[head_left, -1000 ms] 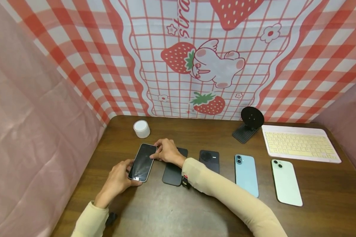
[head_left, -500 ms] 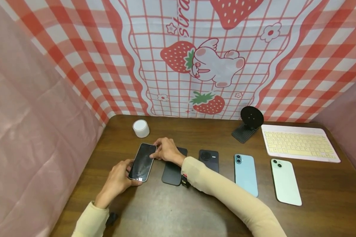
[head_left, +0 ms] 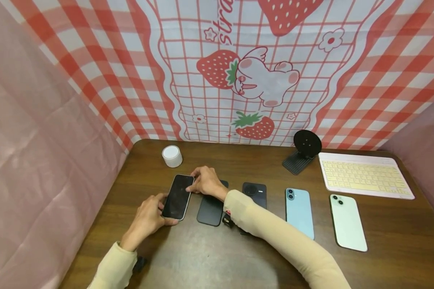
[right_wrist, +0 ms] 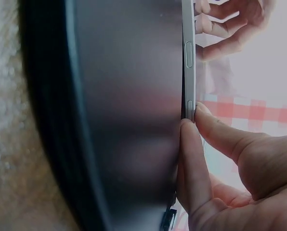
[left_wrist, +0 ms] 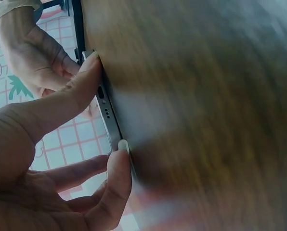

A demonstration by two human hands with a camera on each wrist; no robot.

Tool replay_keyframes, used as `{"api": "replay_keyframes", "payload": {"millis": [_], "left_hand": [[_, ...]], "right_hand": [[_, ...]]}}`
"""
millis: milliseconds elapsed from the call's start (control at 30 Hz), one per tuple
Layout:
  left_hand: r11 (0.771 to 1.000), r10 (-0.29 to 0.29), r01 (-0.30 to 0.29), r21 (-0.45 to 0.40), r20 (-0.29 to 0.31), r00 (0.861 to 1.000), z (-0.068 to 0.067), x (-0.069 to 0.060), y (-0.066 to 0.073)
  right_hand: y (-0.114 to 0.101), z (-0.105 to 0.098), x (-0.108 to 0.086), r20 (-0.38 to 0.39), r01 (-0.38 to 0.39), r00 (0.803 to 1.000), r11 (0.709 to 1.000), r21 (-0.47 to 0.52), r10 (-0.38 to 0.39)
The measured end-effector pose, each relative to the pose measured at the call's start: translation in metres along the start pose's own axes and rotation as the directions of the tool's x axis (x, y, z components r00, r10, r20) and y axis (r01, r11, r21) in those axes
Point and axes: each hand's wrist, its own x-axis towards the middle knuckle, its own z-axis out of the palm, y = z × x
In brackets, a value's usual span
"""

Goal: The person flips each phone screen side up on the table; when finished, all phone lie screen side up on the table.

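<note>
A dark-screened phone (head_left: 177,197) with a silver edge lies face up at the left of the table, tilted slightly. The left hand (head_left: 147,217) grips its lower left corner; in the left wrist view, the thumb and a finger of that hand (left_wrist: 61,144) hold the end with the port (left_wrist: 102,96). At the phone's upper right edge, the right hand (head_left: 207,182) pinches it between thumb and fingers. In the right wrist view, the right hand (right_wrist: 240,168) holds the silver side (right_wrist: 189,62) near its buttons. A dark phone (head_left: 210,210) lies partly under the right hand.
A white cylinder (head_left: 172,156) stands behind the held phone. To the right are a black phone (head_left: 256,192) partly behind the sleeve, a blue phone (head_left: 299,212), a pale green phone (head_left: 349,222), a black stand (head_left: 304,150) and a keyboard (head_left: 365,174). A checkered cloth hangs behind.
Both hands have shifted slightly to the right with the phone between them, toward the dark phone beside it. Their grips look the same, and the other objects have stayed in place.
</note>
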Motion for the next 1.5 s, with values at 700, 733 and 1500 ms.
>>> {"api": "replay_keyframes", "payload": {"millis": [700, 733, 1500], "left_hand": [[0.993, 0.088, -0.087, -0.075, 0.017, 0.996, -0.003, 0.000, -0.004], [0.993, 0.090, -0.089, -0.075, 0.017, 0.996, -0.004, -0.001, -0.004], [0.955, 0.289, -0.263, 0.140, -0.220, 0.932, 0.019, -0.017, 0.048]], "right_hand": [[0.005, -0.036, -0.025, 0.028, 0.095, 0.995, 0.995, -0.039, -0.094], [0.007, -0.039, -0.027, 0.025, 0.095, 0.995, 0.995, -0.038, -0.094], [0.035, -0.068, -0.064, 0.005, 0.096, 0.995, 0.991, -0.096, -0.096]]}}
